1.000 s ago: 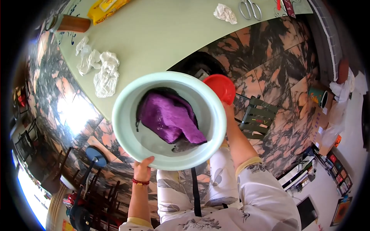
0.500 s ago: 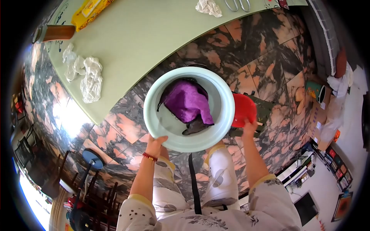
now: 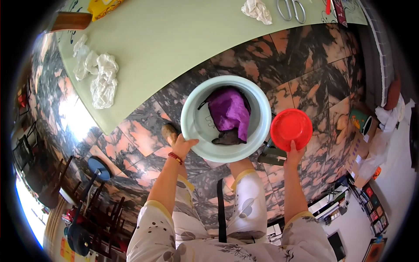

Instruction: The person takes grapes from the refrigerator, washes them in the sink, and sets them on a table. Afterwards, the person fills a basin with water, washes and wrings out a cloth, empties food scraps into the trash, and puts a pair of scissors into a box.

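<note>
A pale blue-green basin (image 3: 195,144) holds a crumpled purple cloth (image 3: 229,108) with a dark edge, and a dark piece lies beside it inside. My left hand (image 3: 183,146) grips the basin's rim at its lower left, with the thumb over the edge and a red bead bracelet at the wrist. Just right of the basin, my right hand (image 3: 294,153) holds a red bowl (image 3: 291,129) by its near rim. The bowl's inside faces up, and nothing shows in it. The fingers under both rims are hidden.
A pale green table (image 3: 166,48) spans the top left, bearing crumpled white plastic (image 3: 104,81), white tissue (image 3: 257,11), scissors (image 3: 291,9) and a yellow packet (image 3: 102,8). A dark green stool (image 3: 271,156) shows partly behind the basin. A blue round base (image 3: 99,168) stands at left.
The basin has moved right, away from the table's edge, with my left hand on it. My right hand has moved right, and the red bowl now shows whole, beside the basin.
</note>
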### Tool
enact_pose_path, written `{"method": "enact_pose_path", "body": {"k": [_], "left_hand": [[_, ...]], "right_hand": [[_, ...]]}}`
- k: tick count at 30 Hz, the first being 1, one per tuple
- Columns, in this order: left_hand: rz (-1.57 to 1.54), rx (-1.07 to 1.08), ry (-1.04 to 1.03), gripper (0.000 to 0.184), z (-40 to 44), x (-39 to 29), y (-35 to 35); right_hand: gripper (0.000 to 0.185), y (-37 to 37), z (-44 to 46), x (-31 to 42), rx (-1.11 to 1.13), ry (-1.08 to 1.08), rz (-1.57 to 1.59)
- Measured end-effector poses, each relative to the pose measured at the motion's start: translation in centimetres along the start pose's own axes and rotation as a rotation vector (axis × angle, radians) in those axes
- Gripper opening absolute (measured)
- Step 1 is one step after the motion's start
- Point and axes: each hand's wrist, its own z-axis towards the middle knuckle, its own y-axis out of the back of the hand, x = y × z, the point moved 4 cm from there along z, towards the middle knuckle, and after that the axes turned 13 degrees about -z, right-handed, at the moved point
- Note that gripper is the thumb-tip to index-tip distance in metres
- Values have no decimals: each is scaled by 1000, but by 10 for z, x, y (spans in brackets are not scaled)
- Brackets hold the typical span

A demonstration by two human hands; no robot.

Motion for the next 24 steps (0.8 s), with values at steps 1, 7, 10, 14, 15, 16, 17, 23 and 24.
{"method": "enact_pose_path", "body": {"k": [1,7,10,14,15,16,17,23,24], "left_hand": [[7,22,-7,39,6,3,0],[9,35,-39,40,22,7,1],[60,5,-57,39,26,13,4],[97,-8,-219,33,29,15,4],[110,-24,-241,32,26,12,1],[128,-40,-259,31,24,9,-1],[254,-65,-323,29,24,7,-1],[158,-25,-316,32,21,5,-11],[144,-1,-284,33,26,7,-10]], "right_hand": [[46,-1,2,-2,37,-13,48],[42,-21,5,-2,267,-109,201],[40,-45,0,4,455,-183,312],[39,-82,-1,3,492,-170,352],[39,-88,-1,-3,484,-152,377],[39,-92,-1,-7,466,-154,415],[38,-94,-2,-11,437,-159,458],[38,-90,-10,-9,337,-167,484],[38,-90,-8,-9,332,-160,471]]}}
